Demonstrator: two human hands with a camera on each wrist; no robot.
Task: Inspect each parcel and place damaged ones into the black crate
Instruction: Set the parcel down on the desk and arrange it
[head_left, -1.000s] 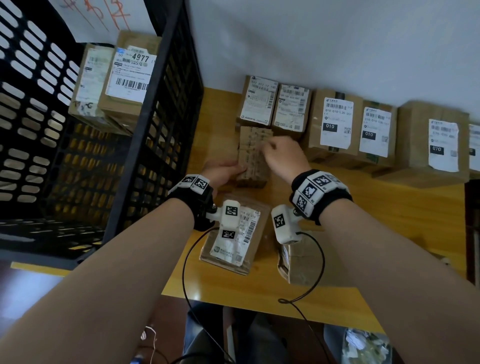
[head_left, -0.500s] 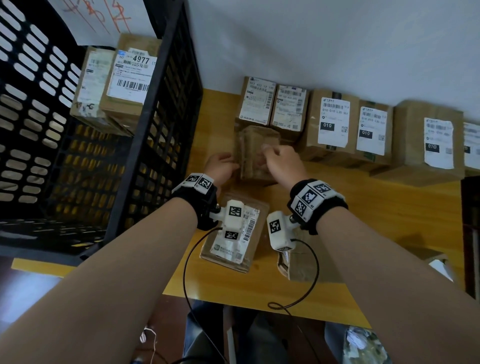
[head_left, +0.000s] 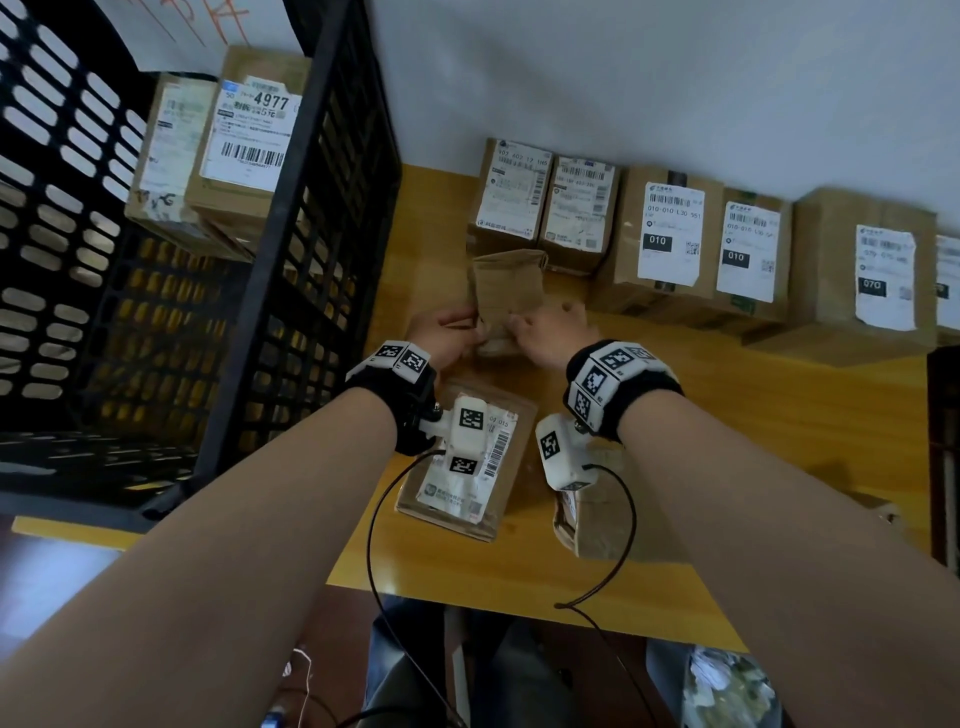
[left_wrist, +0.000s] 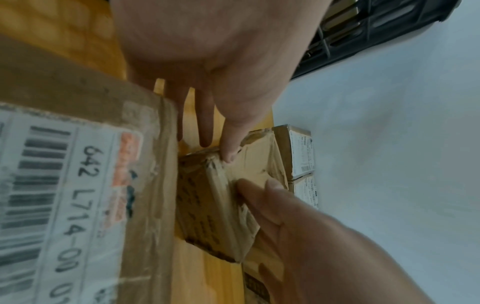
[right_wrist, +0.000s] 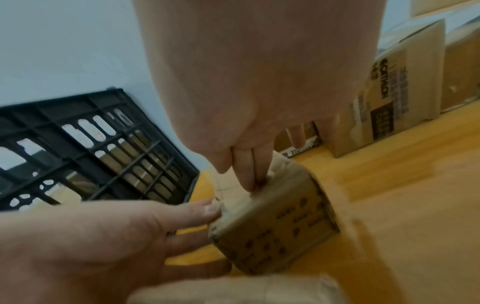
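Both hands, left hand (head_left: 441, 338) and right hand (head_left: 550, 332), held the crumpled parcel (head_left: 506, 296) on the bench (head_left: 727, 441), right of the black crate (head_left: 291, 260); fingers (right_wrist: 249, 170) lightly curled, pinching its edges.

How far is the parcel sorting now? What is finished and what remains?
Done: two labelled parcels already lie inside the black crate.
In hand: the left hand and right hand both hold a small brown parcel on the wooden table; the left wrist view shows crushed, torn edges.
Left: the row of boxes along the wall and two parcels near the front edge remain on the table.
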